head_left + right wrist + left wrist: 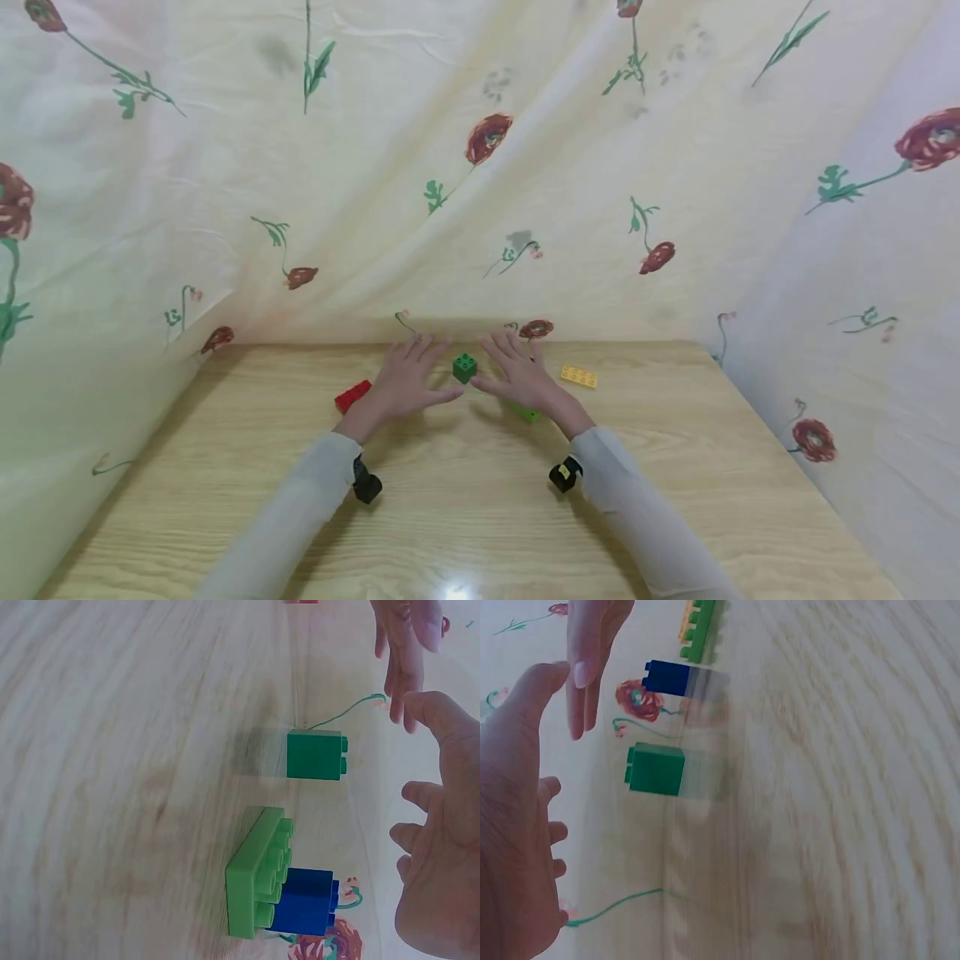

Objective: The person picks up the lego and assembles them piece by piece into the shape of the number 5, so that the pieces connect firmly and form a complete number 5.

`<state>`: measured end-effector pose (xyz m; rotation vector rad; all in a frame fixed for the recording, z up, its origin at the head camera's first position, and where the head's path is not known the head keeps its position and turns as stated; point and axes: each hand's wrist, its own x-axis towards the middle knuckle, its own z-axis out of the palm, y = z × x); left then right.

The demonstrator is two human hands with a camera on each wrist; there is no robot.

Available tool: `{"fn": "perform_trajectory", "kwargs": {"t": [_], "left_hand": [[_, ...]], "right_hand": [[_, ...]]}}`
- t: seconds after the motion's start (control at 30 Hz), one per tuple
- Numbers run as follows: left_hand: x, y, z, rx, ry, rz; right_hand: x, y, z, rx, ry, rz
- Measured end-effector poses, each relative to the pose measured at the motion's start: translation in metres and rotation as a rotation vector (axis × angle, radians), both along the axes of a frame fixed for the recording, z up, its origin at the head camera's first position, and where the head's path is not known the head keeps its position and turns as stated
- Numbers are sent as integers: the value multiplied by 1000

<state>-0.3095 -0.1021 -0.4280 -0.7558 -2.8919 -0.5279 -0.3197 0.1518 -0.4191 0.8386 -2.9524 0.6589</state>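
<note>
Both hands hover over the table with fingers spread and thumbs pointing inward, holding nothing. Between them, a little farther back, stands a dark green toy brick [464, 368] with studs on top. My left hand [408, 383] is beside a red brick [352, 396], which lies to its left. Beneath my right hand [522, 377] is a light green brick [527, 412], mostly covered in the head view. The right wrist view shows this light green brick [259, 877] in front of a blue brick [304, 901]. In the head view the right hand hides most or all of the blue one.
A yellow brick [579, 377] lies to the right of the right hand on the wooden table [465, 517]. Flower-printed cloth [375, 208] hangs behind the table and along both sides. Small black cameras [366, 483] are strapped under the wrists.
</note>
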Motion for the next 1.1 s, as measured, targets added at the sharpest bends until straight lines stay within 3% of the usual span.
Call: {"fn": "perform_trajectory", "kwargs": {"t": [0.2, 0.5, 0.77, 1.1], "left_hand": [[0, -18, 3, 73, -24, -15], [5, -62, 1, 272, -108, 0], [7, -107, -11, 211, -126, 49], [7, -140, -20, 246, -276, 109]], "right_hand": [[-5, -1, 1, -61, -37, 32], [-13, -4, 1, -231, -143, 68], [-23, -12, -7, -290, -137, 118], [-31, -23, -14, -226, -138, 99]]}}
